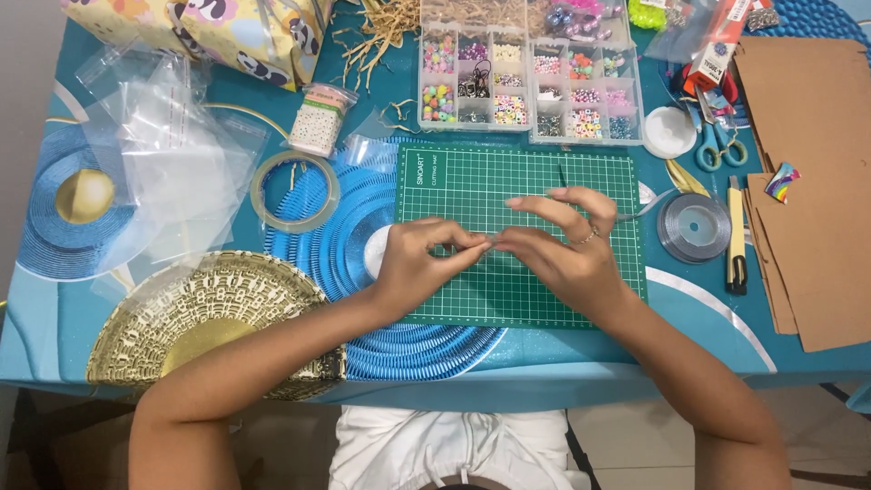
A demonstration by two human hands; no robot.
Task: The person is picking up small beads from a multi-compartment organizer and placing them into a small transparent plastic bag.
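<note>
My left hand [419, 263] and my right hand [564, 249] meet fingertip to fingertip over the green cutting mat [472, 186]. Between the pinched fingertips sits something tiny, a small bead or thread end; I cannot tell which. A thin silver ribbon strand [646, 209] runs from my right hand toward the silver ribbon spool [694, 227]. A ring shows on my right hand. Both wrists rest near the mat's lower half.
Two clear bead organiser boxes [531, 86] stand behind the mat. A tape roll [295, 192] and clear bags [177, 145] lie left, a gold paper fan [209, 313] front left. Scissors [719, 145], a yellow utility knife [736, 236] and cardboard sheets [812, 181] lie right.
</note>
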